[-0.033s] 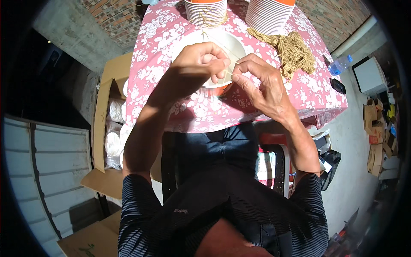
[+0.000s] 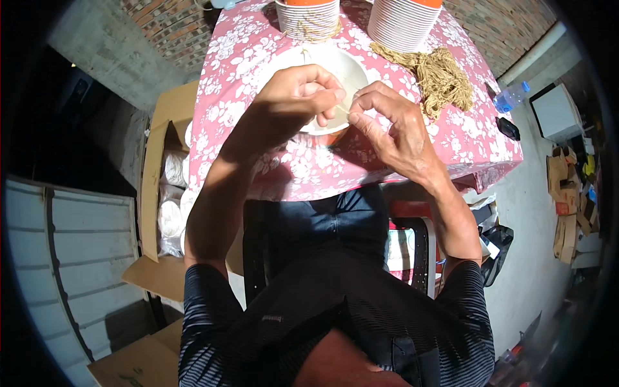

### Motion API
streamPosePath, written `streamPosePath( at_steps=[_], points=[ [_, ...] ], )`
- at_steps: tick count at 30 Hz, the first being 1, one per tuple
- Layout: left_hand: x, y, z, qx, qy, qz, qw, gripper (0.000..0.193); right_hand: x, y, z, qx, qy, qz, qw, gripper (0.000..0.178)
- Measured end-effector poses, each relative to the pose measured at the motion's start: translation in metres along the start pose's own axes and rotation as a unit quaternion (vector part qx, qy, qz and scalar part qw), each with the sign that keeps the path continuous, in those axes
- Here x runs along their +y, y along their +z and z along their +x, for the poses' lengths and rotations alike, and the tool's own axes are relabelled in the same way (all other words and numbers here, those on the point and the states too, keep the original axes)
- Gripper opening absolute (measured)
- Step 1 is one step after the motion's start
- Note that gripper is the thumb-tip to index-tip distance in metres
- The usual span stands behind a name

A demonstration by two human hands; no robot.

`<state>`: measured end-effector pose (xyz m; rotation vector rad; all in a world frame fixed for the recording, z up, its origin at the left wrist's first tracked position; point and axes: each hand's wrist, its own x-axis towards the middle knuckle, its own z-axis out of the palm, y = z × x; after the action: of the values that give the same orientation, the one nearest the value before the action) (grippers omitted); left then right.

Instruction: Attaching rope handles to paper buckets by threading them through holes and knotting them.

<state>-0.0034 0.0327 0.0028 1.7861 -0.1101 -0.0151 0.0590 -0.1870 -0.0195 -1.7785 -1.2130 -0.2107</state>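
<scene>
Over a white round bowl (image 2: 351, 63) on the table, both my hands are close together with fingers pinched. My left hand (image 2: 300, 93) has its thumb and forefinger pressed together on a thin pale string (image 2: 344, 110). Just to the right, my right hand (image 2: 400, 126) pinches the same string between thumb and forefinger. Only a short piece of it shows between the fingertips. Part of the bowl is hidden behind my hands, and orange shows on its lower outside. A loose hank of tan string (image 2: 445, 80) lies to the right of the bowl.
Two stacks of white bowls, one at the back middle (image 2: 309, 22) and one to its right (image 2: 404, 24), stand on the pink flowered tablecloth (image 2: 225, 97). Near the right edge are a plastic bottle (image 2: 511, 98) and a small black object (image 2: 508, 128). An open cardboard box (image 2: 149, 200) holds bagged white yarn (image 2: 171, 216).
My hands stay in nearly the same pinched pose over the bowl. A thin strand seen crossing the bowl earlier shows less clearly now.
</scene>
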Motion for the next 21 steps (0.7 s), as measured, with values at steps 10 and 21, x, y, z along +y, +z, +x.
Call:
streamPosePath(
  at_steps=[10,21],
  points=[
    [0.007,0.003,-0.009,0.038,-0.019,-0.143,0.989,0.032,0.004,0.013,0.001,0.076,-0.052,-0.036,0.995,0.013],
    [0.0,0.033,-0.018,0.129,0.12,0.136,0.975,0.029,0.0,0.003,-0.002,0.0,0.072,0.026,0.997,0.011]
  ],
)
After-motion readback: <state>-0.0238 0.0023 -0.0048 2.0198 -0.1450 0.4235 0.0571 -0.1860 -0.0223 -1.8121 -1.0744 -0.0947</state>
